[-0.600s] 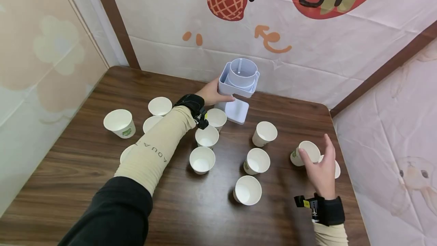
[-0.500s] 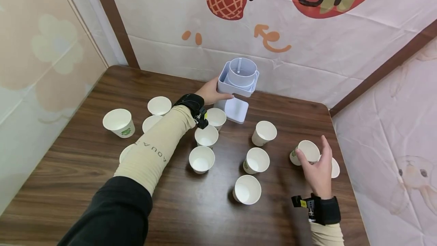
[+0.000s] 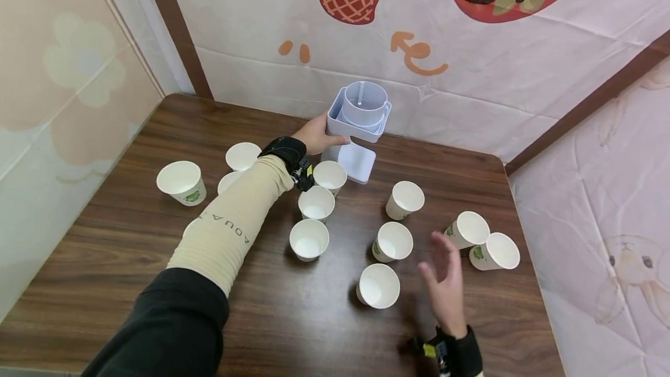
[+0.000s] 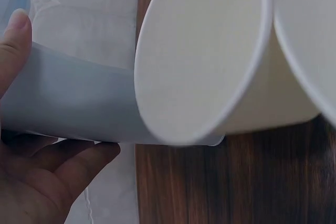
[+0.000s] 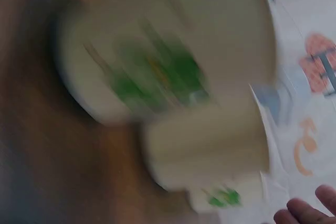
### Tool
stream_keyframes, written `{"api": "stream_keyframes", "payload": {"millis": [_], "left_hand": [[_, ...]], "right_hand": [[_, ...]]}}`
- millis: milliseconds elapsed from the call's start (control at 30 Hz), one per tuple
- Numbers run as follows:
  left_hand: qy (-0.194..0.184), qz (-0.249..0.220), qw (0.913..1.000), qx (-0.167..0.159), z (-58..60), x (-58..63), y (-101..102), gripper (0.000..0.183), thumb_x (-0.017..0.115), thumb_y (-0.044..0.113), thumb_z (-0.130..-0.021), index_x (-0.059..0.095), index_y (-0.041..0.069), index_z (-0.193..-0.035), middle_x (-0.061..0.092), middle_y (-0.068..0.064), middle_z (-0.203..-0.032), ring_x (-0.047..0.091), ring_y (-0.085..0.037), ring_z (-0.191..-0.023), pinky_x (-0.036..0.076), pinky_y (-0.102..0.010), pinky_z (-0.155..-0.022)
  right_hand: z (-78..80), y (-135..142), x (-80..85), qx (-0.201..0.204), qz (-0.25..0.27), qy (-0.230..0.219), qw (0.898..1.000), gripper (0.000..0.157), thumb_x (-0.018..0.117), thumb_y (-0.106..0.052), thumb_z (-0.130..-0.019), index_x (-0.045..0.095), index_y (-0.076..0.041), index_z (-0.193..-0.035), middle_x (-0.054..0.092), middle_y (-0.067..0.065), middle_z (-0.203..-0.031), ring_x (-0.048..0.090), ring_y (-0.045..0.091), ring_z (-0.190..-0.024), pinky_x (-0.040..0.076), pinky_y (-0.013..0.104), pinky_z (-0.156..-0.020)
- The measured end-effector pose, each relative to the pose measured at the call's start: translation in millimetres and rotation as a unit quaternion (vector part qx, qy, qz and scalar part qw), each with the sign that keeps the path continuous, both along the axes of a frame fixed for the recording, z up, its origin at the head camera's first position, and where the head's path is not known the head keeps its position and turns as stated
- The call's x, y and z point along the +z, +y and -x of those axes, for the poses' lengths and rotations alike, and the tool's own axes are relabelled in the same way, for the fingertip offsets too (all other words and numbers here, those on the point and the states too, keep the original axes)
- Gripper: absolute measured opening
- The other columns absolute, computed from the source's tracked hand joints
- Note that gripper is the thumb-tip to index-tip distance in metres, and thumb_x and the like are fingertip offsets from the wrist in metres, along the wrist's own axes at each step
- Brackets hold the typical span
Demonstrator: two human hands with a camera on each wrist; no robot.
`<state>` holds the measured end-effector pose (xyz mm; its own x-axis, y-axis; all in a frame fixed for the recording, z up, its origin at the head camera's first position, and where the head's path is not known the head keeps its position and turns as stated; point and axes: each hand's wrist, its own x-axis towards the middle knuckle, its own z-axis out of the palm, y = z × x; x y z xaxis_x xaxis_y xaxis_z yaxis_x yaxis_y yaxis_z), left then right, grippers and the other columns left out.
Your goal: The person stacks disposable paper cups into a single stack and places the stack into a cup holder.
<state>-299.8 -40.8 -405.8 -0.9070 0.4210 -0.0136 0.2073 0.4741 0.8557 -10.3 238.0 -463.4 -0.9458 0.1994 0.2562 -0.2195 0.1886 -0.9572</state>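
Observation:
My left hand [image 3: 316, 134] grips the side of a pale blue plastic stand [image 3: 357, 131] at the back of the table, thumb in front. The stand has a square tray on top, a round cup-shaped part inside it, and a square base below. In the left wrist view the fingers curl under its smooth body [image 4: 79, 95]. My right hand [image 3: 445, 284] holds nothing, fingers loosely apart, over the table between a row of white paper cups [image 3: 378, 286] and two more paper cups [image 3: 494, 252] at the right edge. The right wrist view is blurred by motion.
Several paper cups [image 3: 309, 240] form a line in front of the stand's base. Others stand left of the left forearm, one a wider cup [image 3: 182, 182]; the sleeve partly covers some. A printed cloth [image 3: 471, 74] hangs behind the wooden table [image 3: 293, 330].
My right hand has moved left and toward me, away from the two cups at the right, which now show fully. The left hand keeps its grip on the stand.

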Motion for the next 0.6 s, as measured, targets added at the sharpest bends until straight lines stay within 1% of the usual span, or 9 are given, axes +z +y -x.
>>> {"api": "stream_keyframes", "payload": {"millis": [67, 133, 233, 300, 367, 433, 467, 533, 600], "left_hand": [[-0.002, 0.003, 1.0, 0.004, 0.5, -0.1, -5.1, 0.081, 0.071, 0.027, -0.084, 0.027, 0.008, -0.149, 0.043, -0.013, -0.143, 0.04, -0.025, -0.131, 0.034, -0.036, -0.108], [-0.008, 0.005, 0.9999, 0.007, 0.7, 0.4, -9.7, 0.08, 0.071, 0.028, -0.084, 0.028, 0.008, -0.148, 0.043, -0.013, -0.143, 0.04, -0.025, -0.131, 0.034, -0.037, -0.108], [-0.013, 0.004, 0.9998, 0.013, 0.7, 0.6, -16.5, 0.078, 0.071, 0.028, -0.084, 0.03, 0.006, -0.147, 0.044, -0.014, -0.143, 0.041, -0.026, -0.131, 0.033, -0.038, -0.109], [-0.015, 0.005, 0.9997, 0.02, 1.0, -0.5, -21.5, 0.077, 0.071, 0.028, -0.084, 0.031, 0.007, -0.146, 0.045, -0.013, -0.142, 0.041, -0.026, -0.13, 0.034, -0.038, -0.109], [-0.013, 0.001, 0.9995, 0.027, 0.8, -1.4, -26.2, 0.076, 0.071, 0.028, -0.084, 0.032, 0.006, -0.146, 0.046, -0.014, -0.141, 0.042, -0.026, -0.129, 0.034, -0.039, -0.108], [-0.011, -0.004, 0.9993, 0.034, 0.5, -2.4, -30.5, 0.076, 0.071, 0.028, -0.084, 0.032, 0.006, -0.145, 0.046, -0.014, -0.14, 0.042, -0.027, -0.129, 0.035, -0.04, -0.108], [-0.01, -0.006, 0.9992, 0.038, 0.3, -3.1, -32.4, 0.075, 0.07, 0.028, -0.084, 0.032, 0.005, -0.145, 0.046, -0.015, -0.139, 0.043, -0.027, -0.128, 0.035, -0.041, -0.108], [-0.01, -0.01, 0.9989, 0.045, -1.6, -2.9, -35.7, 0.074, 0.07, 0.027, -0.084, 0.033, 0.005, -0.144, 0.047, -0.015, -0.138, 0.043, -0.028, -0.128, 0.035, -0.042, -0.107], [-0.014, -0.007, 0.9987, 0.049, -3.6, -2.3, -38.6, 0.072, 0.07, 0.027, -0.084, 0.034, 0.006, -0.143, 0.048, -0.015, -0.138, 0.044, -0.027, -0.127, 0.035, -0.042, -0.107]], "right_hand": [[-13.5, -12.4, -8.1, 0.024, 0.007, 0.0, 1.0, 0.063, 0.066, 0.0, -0.084, 0.034, 0.008, -0.138, 0.039, 0.026, -0.138, 0.037, 0.032, -0.13, 0.031, 0.036, -0.111], [-25.2, -23.9, -15.1, 0.041, 0.009, 0.004, 0.999, 0.068, 0.072, -0.004, -0.08, 0.035, 0.01, -0.135, 0.04, 0.028, -0.134, 0.038, 0.033, -0.128, 0.034, 0.035, -0.109], [-36.4, -38.3, -23.4, 0.046, -0.006, -0.002, 0.999, 0.078, 0.079, 0.0, -0.069, 0.037, 0.006, -0.135, 0.042, 0.024, -0.132, 0.04, 0.031, -0.125, 0.037, 0.033, -0.106], [-39.8, -45.8, -28.0, 0.046, -0.019, -0.017, 0.999, 0.086, 0.08, 0.006, -0.063, 0.037, 0.003, -0.137, 0.043, 0.021, -0.132, 0.041, 0.026, -0.125, 0.037, 0.03, -0.106], [-41.9, -51.9, -31.6, 0.046, -0.029, -0.039, 0.998, 0.092, 0.081, 0.008, -0.06, 0.036, -0.001, -0.14, 0.043, 0.018, -0.135, 0.041, 0.022, -0.125, 0.037, 0.025, -0.104], [-43.2, -56.0, -34.3, 0.048, -0.035, -0.056, 0.997, 0.096, 0.082, 0.006, -0.061, 0.034, -0.003, -0.143, 0.042, 0.017, -0.139, 0.041, 0.018, -0.125, 0.036, 0.019, -0.103], [-43.6, -57.3, -35.8, 0.052, -0.036, -0.062, 0.996, 0.096, 0.082, 0.006, -0.062, 0.033, -0.003, -0.144, 0.041, 0.018, -0.141, 0.042, 0.016, -0.125, 0.036, 0.017, -0.102], [-44.6, -58.3, -37.9, 0.063, -0.045, -0.07, 0.995, 0.097, 0.081, 0.004, -0.064, 0.031, -0.003, -0.146, 0.04, 0.019, -0.143, 0.043, 0.014, -0.125, 0.036, 0.016, -0.1], [-45.4, -58.2, -39.8, 0.076, -0.059, -0.072, 0.993, 0.096, 0.081, 0.002, -0.065, 0.031, -0.003, -0.147, 0.042, 0.019, -0.142, 0.045, 0.013, -0.123, 0.038, 0.016, -0.099]]}}
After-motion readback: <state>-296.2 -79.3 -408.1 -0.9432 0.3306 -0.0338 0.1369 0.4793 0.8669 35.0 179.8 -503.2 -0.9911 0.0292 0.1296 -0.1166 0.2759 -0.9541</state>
